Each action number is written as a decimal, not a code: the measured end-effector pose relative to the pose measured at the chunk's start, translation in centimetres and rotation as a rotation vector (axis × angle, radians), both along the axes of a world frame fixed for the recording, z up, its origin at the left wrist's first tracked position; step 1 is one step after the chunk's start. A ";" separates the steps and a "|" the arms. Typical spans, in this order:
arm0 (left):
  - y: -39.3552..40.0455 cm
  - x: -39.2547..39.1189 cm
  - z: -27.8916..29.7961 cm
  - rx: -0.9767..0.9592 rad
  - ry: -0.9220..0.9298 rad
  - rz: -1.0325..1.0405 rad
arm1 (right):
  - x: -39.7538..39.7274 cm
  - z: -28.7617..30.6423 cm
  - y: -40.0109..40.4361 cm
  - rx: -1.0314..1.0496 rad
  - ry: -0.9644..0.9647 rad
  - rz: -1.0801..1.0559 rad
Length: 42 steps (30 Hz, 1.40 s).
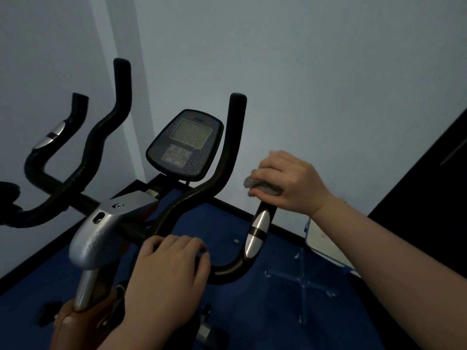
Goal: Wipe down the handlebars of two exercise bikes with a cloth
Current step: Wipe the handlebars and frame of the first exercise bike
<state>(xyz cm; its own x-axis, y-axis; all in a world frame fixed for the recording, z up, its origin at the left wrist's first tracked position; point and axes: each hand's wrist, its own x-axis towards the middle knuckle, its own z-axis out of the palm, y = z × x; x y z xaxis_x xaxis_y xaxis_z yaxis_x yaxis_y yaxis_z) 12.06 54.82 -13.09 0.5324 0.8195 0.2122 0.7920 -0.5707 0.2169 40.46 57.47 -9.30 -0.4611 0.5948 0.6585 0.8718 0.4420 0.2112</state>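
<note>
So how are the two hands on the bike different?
The right hand holds a grey cloth wrapped over the tip of the handlebar; the left hand is bare. The right hand sits higher, at the bar's end; the left hand grips lower, near the middle. Both are closed on the same black bar.

Walls (pixel 328 72): plain, pale blue-grey, meeting at a corner (pixel 121 46) at upper left. Black skirting (pixel 283 227) runs along the wall base. Floor (pixel 265 319): deep blue, marked with a light blue cross (pixel 302 282). A dark panel (pixel 429 188), possibly a door, stands at right. A pale flat object (pixel 326 238) lies beside it. Lighting: dim
</note>
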 end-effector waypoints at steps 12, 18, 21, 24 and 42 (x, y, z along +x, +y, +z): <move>0.1 0.2 0.4 -0.028 -0.053 0.036 | -8.4 -3.6 -0.3 0.431 1.538 -0.350; 0.4 0.6 0.6 -0.016 -0.048 0.045 | -5.1 -0.3 1.6 0.157 1.791 -0.430; 0.1 0.5 0.5 -0.021 -0.046 0.046 | -7.9 -3.0 -1.0 0.191 1.758 -0.465; 0.4 0.5 0.6 -0.012 -0.056 0.045 | -11.8 -7.2 -4.7 0.175 1.774 -0.541; -1.1 -2.5 -2.4 0.106 -0.404 0.031 | -11.6 -5.9 -9.5 -0.439 0.296 -0.165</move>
<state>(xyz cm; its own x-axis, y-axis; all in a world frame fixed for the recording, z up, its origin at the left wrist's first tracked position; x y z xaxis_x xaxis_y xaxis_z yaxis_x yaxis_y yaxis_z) 9.60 53.71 -15.51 0.3649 0.7962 0.4826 0.6722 -0.5839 0.4551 28.83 48.00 -15.16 -0.1711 0.8912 0.4200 0.9312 0.2856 -0.2267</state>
